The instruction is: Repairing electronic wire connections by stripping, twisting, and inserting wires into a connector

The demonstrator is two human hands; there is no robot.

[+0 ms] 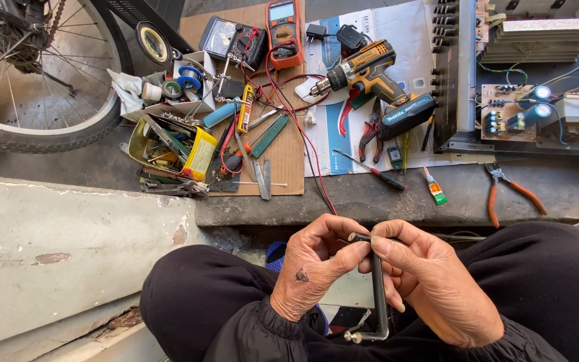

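Gripping a dark metal rod [378, 288] over the lap, the left hand [309, 271] and right hand [430, 285] are both curling shut around its upper end, thumbs meeting at the tip. Fingers are hiding the middle of the rod; its lower end is bending into a bracket near the frame's bottom edge. Beyond, on the ledge, a drill [370, 77], a multimeter [285, 32] and pliers [507, 188] are lying well apart from the hands, while a wheel [41, 80] is running off the frame's left edge
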